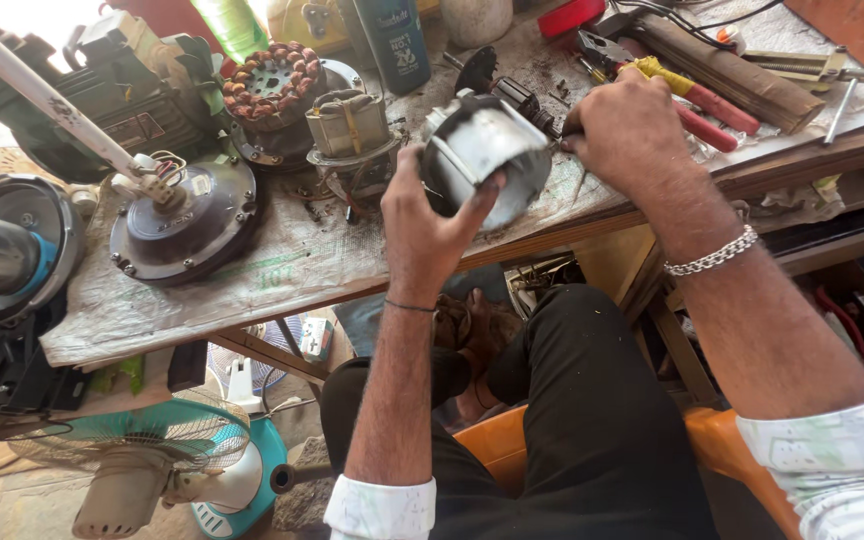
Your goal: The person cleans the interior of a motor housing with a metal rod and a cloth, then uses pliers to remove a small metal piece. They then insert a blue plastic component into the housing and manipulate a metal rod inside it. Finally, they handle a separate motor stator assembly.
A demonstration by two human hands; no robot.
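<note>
We see the left hand (430,225) wrapped around a silver-grey cylindrical metal motor housing (485,160), fingers and thumb pressed against its sides, lifting it just above the edge of a cluttered cloth-covered wooden workbench (282,265). Just right of that grip, the right hand (624,130) closes on what seems a thin dark tool, mostly hidden. Beyond the right hand lie red-and-yellow-handled pliers (697,95). Left of the grip sits a copper-wound stator (270,82).

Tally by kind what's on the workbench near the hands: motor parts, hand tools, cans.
Motor housing held in left hand: 1
Copper-wound stator: 1
Taped coil block: 1
Dark round motor cover: 1
Red-handled pliers, by right hand: 1
Spray can: 1
Total: 6
</note>
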